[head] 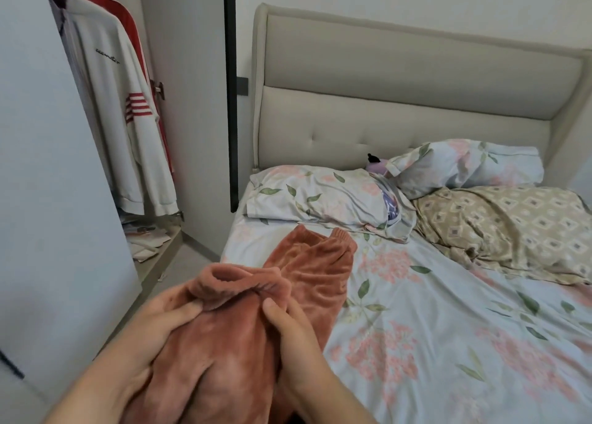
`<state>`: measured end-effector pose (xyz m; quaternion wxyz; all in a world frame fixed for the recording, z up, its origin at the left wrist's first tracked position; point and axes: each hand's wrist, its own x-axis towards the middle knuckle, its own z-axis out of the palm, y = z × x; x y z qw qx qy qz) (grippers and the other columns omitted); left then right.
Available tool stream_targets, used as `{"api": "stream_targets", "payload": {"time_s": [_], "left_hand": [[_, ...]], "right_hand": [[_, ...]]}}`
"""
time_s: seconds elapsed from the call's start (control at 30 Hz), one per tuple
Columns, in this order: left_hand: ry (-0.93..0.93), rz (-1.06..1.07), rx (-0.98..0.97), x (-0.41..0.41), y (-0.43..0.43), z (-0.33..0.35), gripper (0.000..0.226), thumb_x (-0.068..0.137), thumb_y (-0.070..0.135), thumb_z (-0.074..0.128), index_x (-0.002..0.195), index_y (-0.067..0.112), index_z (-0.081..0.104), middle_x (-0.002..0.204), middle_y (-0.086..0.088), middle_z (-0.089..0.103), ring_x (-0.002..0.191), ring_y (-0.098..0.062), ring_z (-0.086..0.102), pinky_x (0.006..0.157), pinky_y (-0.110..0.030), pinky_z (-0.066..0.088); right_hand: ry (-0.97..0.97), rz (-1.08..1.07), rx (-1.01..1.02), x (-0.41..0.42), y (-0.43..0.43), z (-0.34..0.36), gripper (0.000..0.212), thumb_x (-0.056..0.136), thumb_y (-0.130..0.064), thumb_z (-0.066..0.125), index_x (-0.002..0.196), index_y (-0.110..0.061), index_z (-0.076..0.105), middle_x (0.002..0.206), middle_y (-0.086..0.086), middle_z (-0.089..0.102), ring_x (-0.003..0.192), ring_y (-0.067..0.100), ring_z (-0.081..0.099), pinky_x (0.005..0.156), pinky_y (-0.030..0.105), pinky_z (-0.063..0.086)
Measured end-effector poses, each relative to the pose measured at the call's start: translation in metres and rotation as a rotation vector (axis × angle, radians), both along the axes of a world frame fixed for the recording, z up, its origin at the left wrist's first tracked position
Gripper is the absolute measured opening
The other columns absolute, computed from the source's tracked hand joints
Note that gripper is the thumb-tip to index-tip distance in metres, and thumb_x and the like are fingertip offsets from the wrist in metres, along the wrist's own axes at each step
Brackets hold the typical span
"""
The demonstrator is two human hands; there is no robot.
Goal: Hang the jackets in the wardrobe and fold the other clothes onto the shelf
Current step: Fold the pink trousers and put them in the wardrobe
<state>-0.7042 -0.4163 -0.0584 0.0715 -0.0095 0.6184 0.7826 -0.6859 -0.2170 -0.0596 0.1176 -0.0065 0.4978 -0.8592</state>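
Floral bed (448, 343): left hand (153, 321), right hand (288, 327) pinch orange fleece trousers (224, 343).

A home bedroom: padded-headboard bed (416, 343), floral pillows (320, 196), open wardrobe (64, 167).

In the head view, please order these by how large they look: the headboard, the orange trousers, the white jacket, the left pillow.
1. headboard
2. orange trousers, though nearness to the camera enlarges them
3. white jacket and left pillow: too alike to rank
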Motion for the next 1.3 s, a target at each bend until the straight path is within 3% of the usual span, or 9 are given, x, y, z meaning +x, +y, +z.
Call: {"api": "stream_targets", "payload": {"time_s": [0.07,0.23,0.43,0.53,0.63,0.73,0.9,1.13,1.3], "left_hand": [[-0.014,0.044,-0.044,-0.017,0.02,-0.006,0.034,0.084,-0.005,0.061,0.101,0.019,0.077,0.104,-0.009,0.075,0.096,-0.021,0.072,0.07,-0.025,0.058],[0.074,0.057,-0.17,-0.081,0.064,-0.032,0.032,0.087,-0.005,0.064,0.103,0.021,0.075,0.104,0.003,0.076,0.1,-0.012,0.07,0.077,-0.018,0.052],[0.08,0.014,-0.666,-0.144,0.112,-0.097,0.025,0.089,0.017,0.066,0.097,0.041,0.063,0.098,0.019,0.067,0.102,-0.01,0.063,0.08,-0.013,0.044],[0.031,-0.007,-0.838,-0.146,0.119,-0.14,0.02,0.09,0.039,0.059,0.109,0.045,0.062,0.113,0.015,0.068,0.109,-0.011,0.063,0.081,-0.023,0.044],[0.039,0.112,-0.932,-0.146,0.123,-0.156,0.04,0.086,0.056,0.051,0.126,0.049,0.054,0.125,0.018,0.062,0.113,-0.007,0.06,0.084,-0.022,0.044],[0.038,0.16,-1.014,-0.149,0.13,-0.157,0.042,0.087,0.064,0.044,0.125,0.048,0.052,0.123,0.018,0.059,0.114,-0.007,0.059,0.089,-0.025,0.045],[0.042,0.186,-1.037,-0.148,0.133,-0.159,0.037,0.088,0.063,0.043,0.117,0.045,0.056,0.116,0.017,0.062,0.11,-0.007,0.06,0.086,-0.025,0.045],[0.037,0.173,-1.016,-0.144,0.132,-0.158,0.035,0.087,0.059,0.048,0.116,0.042,0.057,0.118,0.018,0.061,0.11,-0.01,0.06,0.087,-0.03,0.046],[0.072,0.181,-1.045,-0.142,0.132,-0.153,0.029,0.089,0.054,0.051,0.114,0.041,0.059,0.117,0.02,0.062,0.11,-0.008,0.06,0.086,-0.027,0.046]], "right_hand": [[-0.077,-0.164,0.168,-0.023,0.021,-0.022,0.026,0.094,-0.018,0.064,0.118,-0.01,0.067,0.114,0.012,0.073,0.114,0.028,0.066,0.104,0.05,0.048],[-0.174,-0.199,0.37,-0.071,0.063,-0.051,0.021,0.096,-0.025,0.059,0.112,-0.021,0.072,0.11,0.002,0.075,0.103,0.017,0.071,0.09,0.038,0.057],[-0.118,-0.306,1.062,-0.158,0.109,-0.066,0.021,0.089,-0.019,0.06,0.109,-0.023,0.054,0.1,-0.004,0.063,0.087,0.011,0.061,0.084,0.036,0.053],[0.114,-0.35,1.382,-0.218,0.128,-0.073,0.033,0.089,-0.015,0.054,0.122,-0.017,0.056,0.124,0.004,0.056,0.105,0.018,0.056,0.09,0.029,0.044],[0.313,-0.401,1.617,-0.278,0.139,-0.082,0.043,0.092,-0.016,0.053,0.134,-0.011,0.05,0.151,0.013,0.036,0.136,0.031,0.039,0.109,0.039,0.037],[0.253,-0.169,1.858,-0.325,0.148,-0.089,0.044,0.095,-0.023,0.051,0.138,-0.014,0.048,0.149,0.012,0.042,0.136,0.034,0.042,0.107,0.045,0.041],[-0.034,0.145,1.897,-0.358,0.15,-0.082,0.023,0.082,-0.031,0.064,0.098,-0.015,0.063,0.094,0.004,0.065,0.095,0.028,0.063,0.078,0.035,0.052],[-0.096,0.706,2.189,-0.372,0.16,-0.038,0.027,0.081,-0.02,0.066,0.107,-0.012,0.067,0.106,0.005,0.069,0.091,0.021,0.066,0.075,0.03,0.054],[0.165,0.335,1.767,-0.374,0.154,-0.03,0.015,0.085,-0.007,0.059,0.098,-0.015,0.064,0.093,0.003,0.062,0.089,0.019,0.055,0.066,0.024,0.043]]}}
